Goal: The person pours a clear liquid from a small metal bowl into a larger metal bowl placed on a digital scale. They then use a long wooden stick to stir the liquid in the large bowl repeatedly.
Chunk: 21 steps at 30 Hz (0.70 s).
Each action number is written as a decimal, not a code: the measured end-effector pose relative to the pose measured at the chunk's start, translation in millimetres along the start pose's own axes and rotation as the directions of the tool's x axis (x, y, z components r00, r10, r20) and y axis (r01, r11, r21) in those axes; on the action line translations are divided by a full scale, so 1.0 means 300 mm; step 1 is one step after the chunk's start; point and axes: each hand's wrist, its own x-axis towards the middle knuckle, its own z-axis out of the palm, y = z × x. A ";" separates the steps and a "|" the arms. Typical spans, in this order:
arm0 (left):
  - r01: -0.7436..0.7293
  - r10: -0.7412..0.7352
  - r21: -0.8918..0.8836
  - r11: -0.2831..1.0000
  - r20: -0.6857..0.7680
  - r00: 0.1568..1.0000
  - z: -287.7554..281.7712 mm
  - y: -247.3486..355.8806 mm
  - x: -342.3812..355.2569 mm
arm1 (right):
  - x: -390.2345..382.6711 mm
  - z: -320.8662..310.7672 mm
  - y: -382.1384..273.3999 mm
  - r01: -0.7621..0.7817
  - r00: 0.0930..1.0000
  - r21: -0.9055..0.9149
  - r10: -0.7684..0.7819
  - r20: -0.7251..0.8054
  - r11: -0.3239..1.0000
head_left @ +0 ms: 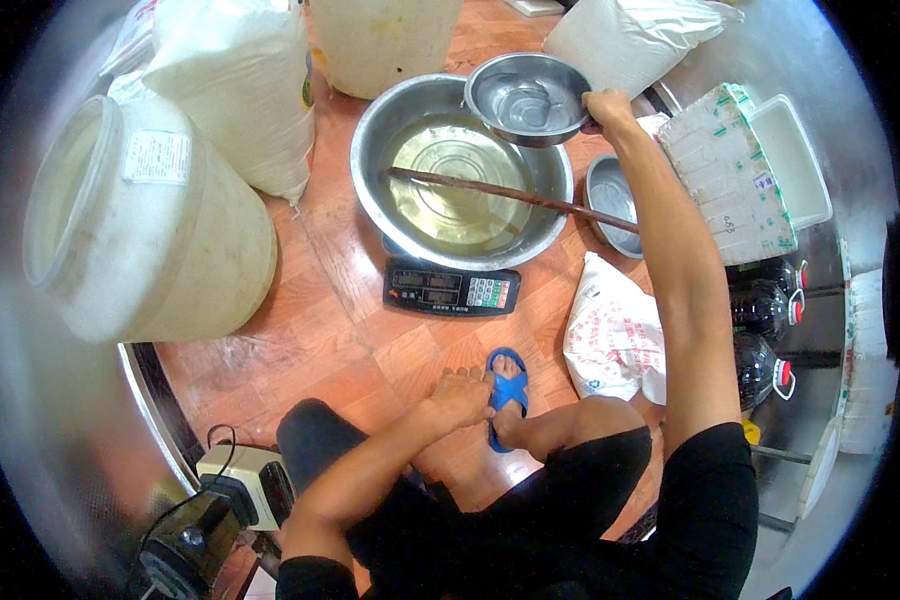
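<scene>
My right hand (604, 110) grips the rim of a small steel bowl (510, 90), raised above the back right of a large steel basin (375, 200). The basin holds pale yellow liquid, with a long brown stick (490, 190) lying across it and extending rightward. A digital scale (450, 290) has its black panel just in front of the basin. My left hand (459, 398) hangs low beside the blue sandal (513, 382) on my foot, fingers loosely curved and slightly apart, with nothing visible in them.
Plastic drums (170, 270) and a white sack (230, 90) are at left and back. At right are another steel bowl (602, 185), a printed sack (610, 330), a foam box (720, 170) and several dark jugs (760, 310). An electrical device (260, 490) sits at lower left.
</scene>
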 end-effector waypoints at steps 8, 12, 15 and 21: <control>-0.002 0.002 0.008 1.000 -0.010 1.000 0.025 -0.014 0.001 | -0.012 0.034 -0.084 0.134 0.990 -0.494 -0.134 0.034 0.859; -0.022 0.022 0.022 1.000 -0.014 1.000 0.025 -0.013 0.008 | 0.002 0.064 -0.095 0.241 0.949 -0.616 -0.315 -0.012 0.750; -0.011 0.011 0.006 1.000 -0.020 1.000 0.028 -0.016 0.005 | -0.046 0.108 -0.117 0.244 0.921 -0.643 -0.381 -0.080 0.726; -0.001 0.002 0.024 1.000 -0.024 1.000 0.028 -0.007 0.007 | -0.081 0.112 -0.154 0.214 0.928 -0.691 -0.365 -0.076 0.690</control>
